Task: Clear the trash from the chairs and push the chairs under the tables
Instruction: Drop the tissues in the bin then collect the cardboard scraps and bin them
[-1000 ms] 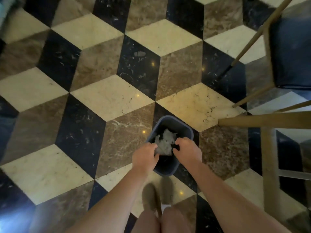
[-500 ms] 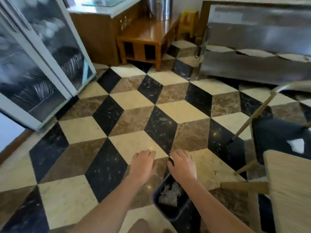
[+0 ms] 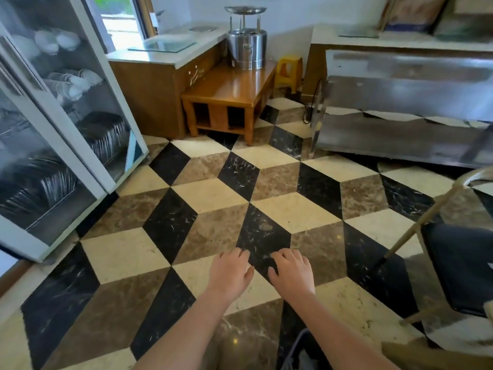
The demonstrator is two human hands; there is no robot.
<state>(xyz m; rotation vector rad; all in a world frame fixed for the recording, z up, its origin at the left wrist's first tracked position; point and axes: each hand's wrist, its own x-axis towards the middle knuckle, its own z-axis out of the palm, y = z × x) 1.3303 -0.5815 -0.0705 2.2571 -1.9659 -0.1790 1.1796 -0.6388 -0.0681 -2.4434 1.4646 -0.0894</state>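
Both hands, the left hand (image 3: 230, 273) and right hand (image 3: 292, 273), hang empty with fingers spread over the floor, while the dark-seated chair (image 3: 458, 265) stands off to the right, nearer the right hand, its seat apparently bare.

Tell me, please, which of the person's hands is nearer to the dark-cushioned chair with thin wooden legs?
The right hand. It hovers open over the floor, closer to the dark-cushioned chair at the frame's right edge. The left hand hovers beside it, one hand farther away. Neither touches the chair.
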